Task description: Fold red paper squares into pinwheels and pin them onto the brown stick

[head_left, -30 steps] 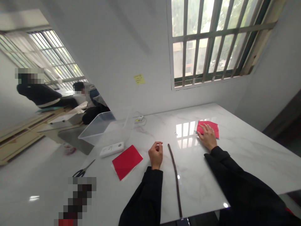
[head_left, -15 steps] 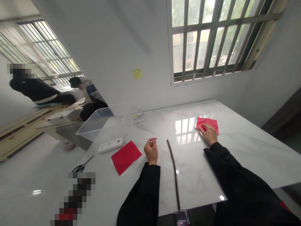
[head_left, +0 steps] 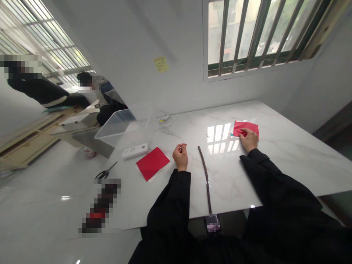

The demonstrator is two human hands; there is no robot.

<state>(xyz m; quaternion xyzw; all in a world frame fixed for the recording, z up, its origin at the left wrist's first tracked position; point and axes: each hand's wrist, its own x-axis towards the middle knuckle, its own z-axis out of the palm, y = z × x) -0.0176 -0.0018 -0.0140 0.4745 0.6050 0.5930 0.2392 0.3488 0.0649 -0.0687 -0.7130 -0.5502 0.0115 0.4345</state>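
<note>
Head view: a blurred, pixelated dark object (head_left: 101, 205) lies at the white marble table's (head_left: 288, 146) near edge, hiding its shape. The right hand (head_left: 249, 140) rests on a folded red paper square (head_left: 247, 128), fingers bent onto it; whether they grip it is hard to tell. The left hand (head_left: 180, 157) is curled closed beside a thin dark stick (head_left: 205, 176), whose lower end is pixelated. Nearby lie a red paper sheet (head_left: 152, 163), black-handled scissors (head_left: 103, 174), a white rectangular device (head_left: 135, 151) and a clear plastic box (head_left: 115, 132). A yellow sticky note (head_left: 161, 64) on the wall is unreadable.
</note>
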